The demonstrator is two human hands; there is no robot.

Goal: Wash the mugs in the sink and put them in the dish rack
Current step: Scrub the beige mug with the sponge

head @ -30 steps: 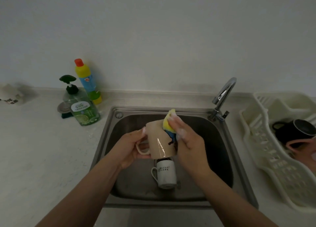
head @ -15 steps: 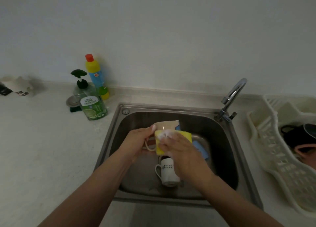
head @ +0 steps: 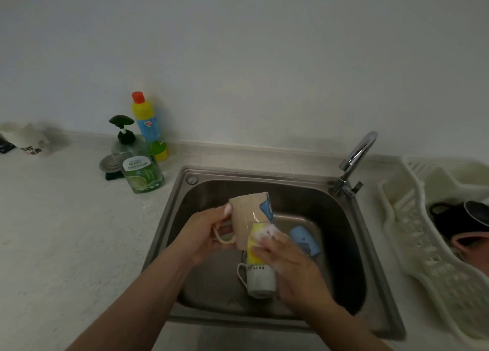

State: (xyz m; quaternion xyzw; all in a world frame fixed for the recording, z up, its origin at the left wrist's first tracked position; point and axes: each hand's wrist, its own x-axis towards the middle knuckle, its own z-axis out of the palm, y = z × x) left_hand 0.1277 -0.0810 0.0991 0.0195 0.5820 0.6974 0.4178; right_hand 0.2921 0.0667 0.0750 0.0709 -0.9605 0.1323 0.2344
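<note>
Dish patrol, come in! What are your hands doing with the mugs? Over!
Left hand grips beige mug by handle. Right hand rubs soapy sponge on it. White mug waits in sink. Nothing blocking.

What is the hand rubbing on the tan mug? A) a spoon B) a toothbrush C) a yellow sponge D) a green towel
C: the right hand presses a soapy yellow sponge against the tan mug, held by its handle in the left hand.
</note>
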